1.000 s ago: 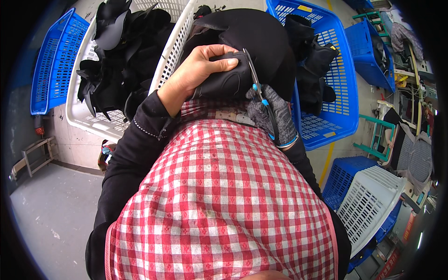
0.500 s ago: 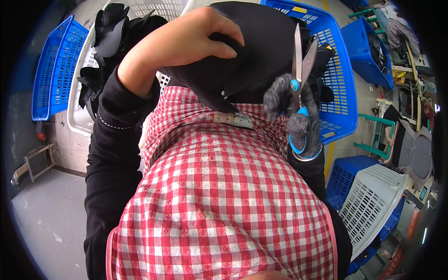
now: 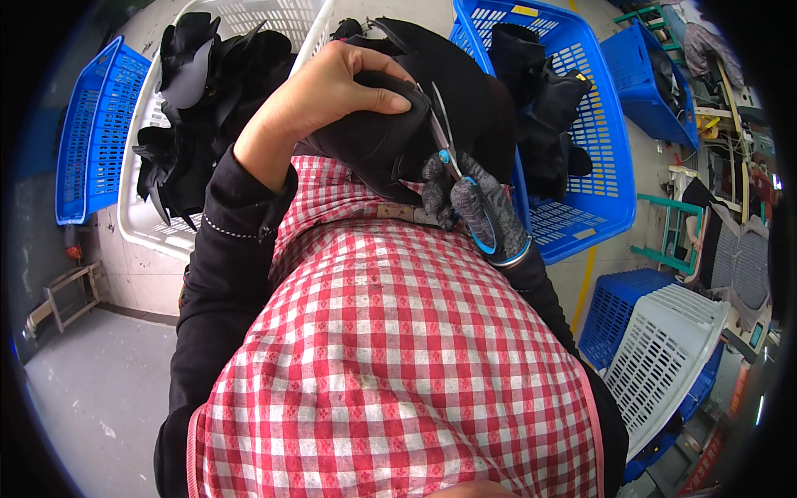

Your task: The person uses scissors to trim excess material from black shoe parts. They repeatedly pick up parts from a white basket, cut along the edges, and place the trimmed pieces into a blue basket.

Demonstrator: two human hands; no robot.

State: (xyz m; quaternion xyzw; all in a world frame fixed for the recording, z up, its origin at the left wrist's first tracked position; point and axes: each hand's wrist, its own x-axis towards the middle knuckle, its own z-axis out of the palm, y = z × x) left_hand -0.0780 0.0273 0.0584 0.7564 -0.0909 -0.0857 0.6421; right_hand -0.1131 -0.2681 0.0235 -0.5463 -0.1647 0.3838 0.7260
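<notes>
Black fabric (image 3: 374, 137) lies bunched over my lap, on top of the red and white checked apron (image 3: 374, 315). Between thumb and fingers, my bare left hand (image 3: 332, 87) pinches an upper edge of it. My right hand (image 3: 469, 199), in a grey knit glove, is wrapped round the blue handles of a pair of scissors (image 3: 446, 155). Their blades point up and stand slightly parted beside the pinched edge, close to my left fingertips. Whether the blades touch the cloth I cannot tell.
A white basket (image 3: 129, 195) heaped with black pieces (image 3: 220, 83) stands at the left. To the right is a blue basket (image 3: 618, 158) with more black pieces (image 3: 552, 108). Further blue baskets (image 3: 100, 124) and a stacked white basket (image 3: 664, 357) flank these.
My right hand has swung the scissors left and inward, from above the blue basket to the cloth. The blades have closed partway. My left hand has shifted slightly down, still pinching the fabric.
</notes>
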